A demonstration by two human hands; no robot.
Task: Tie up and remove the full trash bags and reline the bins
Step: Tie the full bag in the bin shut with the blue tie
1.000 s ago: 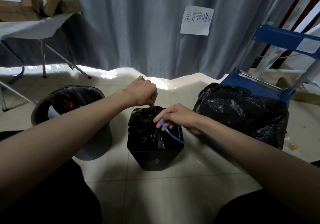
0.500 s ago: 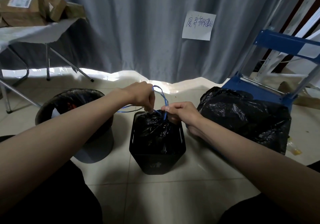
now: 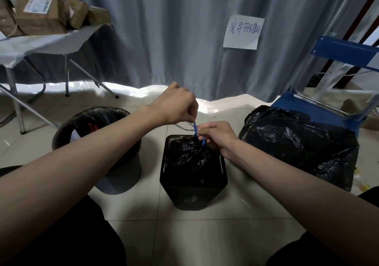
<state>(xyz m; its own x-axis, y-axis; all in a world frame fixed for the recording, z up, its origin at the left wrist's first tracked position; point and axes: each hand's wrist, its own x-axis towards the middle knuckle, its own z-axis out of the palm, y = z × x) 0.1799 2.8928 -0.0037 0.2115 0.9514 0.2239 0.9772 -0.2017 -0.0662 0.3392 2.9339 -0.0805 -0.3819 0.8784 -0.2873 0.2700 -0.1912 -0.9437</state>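
Note:
A small black square bin stands on the tiled floor in front of me, holding a full black trash bag gathered at its top. A blue drawstring rises from the gathered neck. My left hand pinches the string from above, just over the bag. My right hand grips the string's other part at the bag's neck on the right. A round grey bin lined with a black bag stands to the left, partly hidden by my left forearm.
A large tied black bag lies on the floor to the right, against a blue cart. A folding table with cardboard boxes stands at the back left. A grey curtain with a paper note closes the back.
The blue string's loop has been drawn down tight onto the bag's neck. My hands have come closer together over the bin, the left one above the right.

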